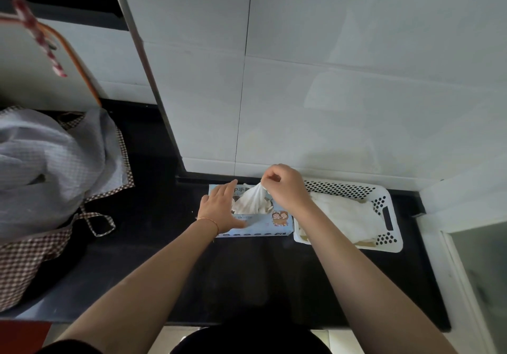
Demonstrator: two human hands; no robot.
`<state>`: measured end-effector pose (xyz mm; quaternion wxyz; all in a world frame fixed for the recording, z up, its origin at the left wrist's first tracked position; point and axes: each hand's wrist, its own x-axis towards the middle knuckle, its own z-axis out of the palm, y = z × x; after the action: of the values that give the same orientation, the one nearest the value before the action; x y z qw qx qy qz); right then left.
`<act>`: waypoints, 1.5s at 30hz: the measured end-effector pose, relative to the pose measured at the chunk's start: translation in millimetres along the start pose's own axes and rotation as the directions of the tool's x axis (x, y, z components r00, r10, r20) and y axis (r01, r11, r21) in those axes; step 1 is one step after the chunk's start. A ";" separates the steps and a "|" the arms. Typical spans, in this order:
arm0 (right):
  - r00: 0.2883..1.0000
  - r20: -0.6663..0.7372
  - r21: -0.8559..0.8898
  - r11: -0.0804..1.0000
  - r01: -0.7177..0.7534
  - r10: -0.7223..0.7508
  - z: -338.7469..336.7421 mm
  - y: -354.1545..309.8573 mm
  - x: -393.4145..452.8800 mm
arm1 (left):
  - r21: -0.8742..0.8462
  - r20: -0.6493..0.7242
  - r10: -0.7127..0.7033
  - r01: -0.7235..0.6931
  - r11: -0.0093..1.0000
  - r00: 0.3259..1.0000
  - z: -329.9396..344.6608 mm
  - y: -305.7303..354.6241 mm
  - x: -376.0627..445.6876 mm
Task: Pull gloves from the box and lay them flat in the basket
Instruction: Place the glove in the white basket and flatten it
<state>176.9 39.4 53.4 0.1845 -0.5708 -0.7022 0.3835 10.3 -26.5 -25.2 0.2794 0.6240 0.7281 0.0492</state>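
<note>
A light blue glove box (274,223) lies on the black counter against the white wall. My left hand (220,208) rests flat on the box's left end, fingers straight. My right hand (285,185) pinches a thin white glove (253,201) that stretches up out of the box's top opening. Directly right of the box stands a white perforated basket (389,218). Several white gloves (345,215) lie inside it.
A grey cloth with a brown checked border (49,167) is heaped over something at the left of the black counter (247,277). A white board with an orange rim (68,60) leans at the back left. A white ledge (472,244) borders the counter's right end.
</note>
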 end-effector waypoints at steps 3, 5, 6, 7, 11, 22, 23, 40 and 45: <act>0.997 -0.037 -0.039 0.997 -0.070 0.069 -6.8 8.9 -0.4 | -0.174 -0.086 0.005 -0.020 0.985 0.996 -5.8 6.5 -0.9; 0.997 -0.025 -0.085 0.994 -0.074 0.073 -7.2 13.0 -0.3 | -0.168 -0.200 0.028 -0.062 0.984 0.979 -11.7 14.3 -1.3; 0.998 -0.014 -0.109 0.992 -0.065 0.064 -5.8 13.1 -1.0 | -0.136 -0.208 0.028 -0.057 0.989 0.978 -14.7 18.0 -1.2; 0.998 -0.008 -0.132 0.990 -0.055 0.055 -3.8 12.5 -2.3 | -0.112 -0.180 0.012 -0.032 0.993 0.984 -17.5 21.5 -0.6; 0.990 -0.134 -0.098 0.994 -0.057 0.043 1.9 9.8 -11.4 | -0.125 -0.051 -0.058 0.051 0.991 0.997 -30.6 27.7 2.6; 0.999 -0.015 -0.173 0.984 -0.035 0.033 17.4 3.8 -29.6 | -0.325 -0.120 0.039 -0.076 0.943 0.992 -70.5 55.9 -3.0; 0.999 -0.027 -0.179 0.983 -0.038 0.033 17.5 2.6 -27.1 | -0.379 -0.128 0.031 -0.078 0.922 0.991 -71.9 57.7 -3.3; 0.962 0.238 0.499 0.832 -0.242 0.137 -62.8 -38.6 -19.7 | -0.648 -0.188 0.052 -0.164 0.744 0.981 -117.6 73.0 -14.6; 0.964 0.135 0.469 0.843 -0.264 0.227 -68.7 -24.2 -25.3 | -0.636 -0.248 -0.055 -0.119 0.762 0.967 -117.1 72.9 -12.8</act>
<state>215.9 36.7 119.9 0.2442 -0.5773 -0.5117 0.5876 20.6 9.8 108.1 0.3815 0.4906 0.6850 0.3803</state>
